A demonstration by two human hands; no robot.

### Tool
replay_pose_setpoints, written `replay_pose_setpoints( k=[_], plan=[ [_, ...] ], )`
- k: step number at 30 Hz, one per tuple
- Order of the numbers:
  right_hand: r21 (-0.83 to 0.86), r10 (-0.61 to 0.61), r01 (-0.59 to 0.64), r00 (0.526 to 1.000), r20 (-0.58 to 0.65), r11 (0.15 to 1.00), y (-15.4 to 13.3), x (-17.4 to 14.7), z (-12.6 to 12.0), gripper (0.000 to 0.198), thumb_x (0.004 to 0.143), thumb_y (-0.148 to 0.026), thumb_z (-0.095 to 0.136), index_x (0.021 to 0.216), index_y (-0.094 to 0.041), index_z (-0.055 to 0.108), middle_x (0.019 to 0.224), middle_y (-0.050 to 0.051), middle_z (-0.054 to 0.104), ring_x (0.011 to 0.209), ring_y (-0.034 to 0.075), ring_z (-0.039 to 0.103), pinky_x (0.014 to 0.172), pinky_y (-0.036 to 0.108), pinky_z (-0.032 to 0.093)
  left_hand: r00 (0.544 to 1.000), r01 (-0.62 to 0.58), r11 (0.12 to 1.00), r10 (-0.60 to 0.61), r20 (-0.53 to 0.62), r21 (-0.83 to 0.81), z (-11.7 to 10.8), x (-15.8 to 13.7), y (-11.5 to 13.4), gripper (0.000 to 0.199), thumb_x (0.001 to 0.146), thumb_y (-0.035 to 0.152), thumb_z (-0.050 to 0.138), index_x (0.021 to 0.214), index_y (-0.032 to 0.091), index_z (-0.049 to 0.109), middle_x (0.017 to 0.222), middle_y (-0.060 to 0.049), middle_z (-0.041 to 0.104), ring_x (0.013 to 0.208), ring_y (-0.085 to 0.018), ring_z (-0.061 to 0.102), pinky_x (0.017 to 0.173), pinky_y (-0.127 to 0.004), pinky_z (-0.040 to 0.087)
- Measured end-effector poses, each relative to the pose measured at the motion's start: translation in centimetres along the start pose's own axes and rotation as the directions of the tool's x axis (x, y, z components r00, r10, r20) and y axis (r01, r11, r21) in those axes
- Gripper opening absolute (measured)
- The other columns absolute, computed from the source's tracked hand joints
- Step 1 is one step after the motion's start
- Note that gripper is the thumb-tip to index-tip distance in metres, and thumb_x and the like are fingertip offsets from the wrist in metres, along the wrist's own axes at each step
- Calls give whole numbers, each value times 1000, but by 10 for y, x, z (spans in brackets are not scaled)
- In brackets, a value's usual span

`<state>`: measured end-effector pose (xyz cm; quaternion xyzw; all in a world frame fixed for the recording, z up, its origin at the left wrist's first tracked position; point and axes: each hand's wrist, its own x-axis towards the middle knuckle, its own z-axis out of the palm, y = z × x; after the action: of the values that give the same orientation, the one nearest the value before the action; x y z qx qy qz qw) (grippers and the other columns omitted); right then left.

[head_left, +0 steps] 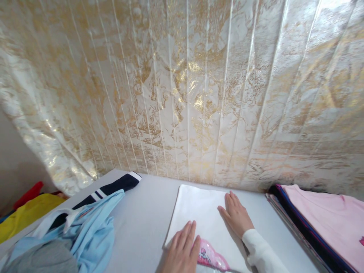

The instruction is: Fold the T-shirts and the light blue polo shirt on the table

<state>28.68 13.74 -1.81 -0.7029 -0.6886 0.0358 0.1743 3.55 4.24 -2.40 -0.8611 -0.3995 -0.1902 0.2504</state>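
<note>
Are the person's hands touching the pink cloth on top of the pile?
No, the left hand and right hand lie on the white cloth, while the pink cloth tops the pile farther right.

The garment (pixel 199 208) is white, its print (pixel 209 254) pink, the backdrop (pixel 176 94) gold-patterned.

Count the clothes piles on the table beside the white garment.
2: a loose pile left of the white garment, and a folded stack right of it. Both run out of frame; any others beyond it are hidden.
</note>
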Motion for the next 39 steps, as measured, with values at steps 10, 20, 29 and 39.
replay_pose_setpoints(
  k=[10,20,29,39],
  plan=[
    [211,126,-152,983,132,966,13,48,-20,58,76,-23,60,130,-13,42,111,11,61,103,22,58,90,30,42,989,-110,980,92,-115,-163,34,72,87,19,80,24,62,63,18,57,58,-1,53,56,-17,50,42,-30,21],
    [390,265,-470,840,474,792,8,51,-48,18,88,-33,55,89,-16,60,74,-1,62,59,11,58,55,26,50,958,-14,955,97,269,-295,16,87,90,10,84,18,55,84,15,65,76,-9,62,69,-22,56,41,-28,21],
    [771,171,-389,920,353,504,7,9,-133,10,74,-30,46,71,-21,50,55,2,57,52,16,58,54,26,49,938,311,631,-83,337,-710,-59,111,97,26,58,3,51,78,20,55,84,-2,60,74,-16,58,53,-24,38],
    [771,7,-356,909,416,528,-112,31,-137,14,82,-33,52,81,-20,45,54,-4,55,43,13,57,42,24,46,839,264,-171,-445,314,-949,-84,51,46,38,68,2,39,102,18,41,98,-7,61,92,-15,62,79,-23,49]
  ],
)
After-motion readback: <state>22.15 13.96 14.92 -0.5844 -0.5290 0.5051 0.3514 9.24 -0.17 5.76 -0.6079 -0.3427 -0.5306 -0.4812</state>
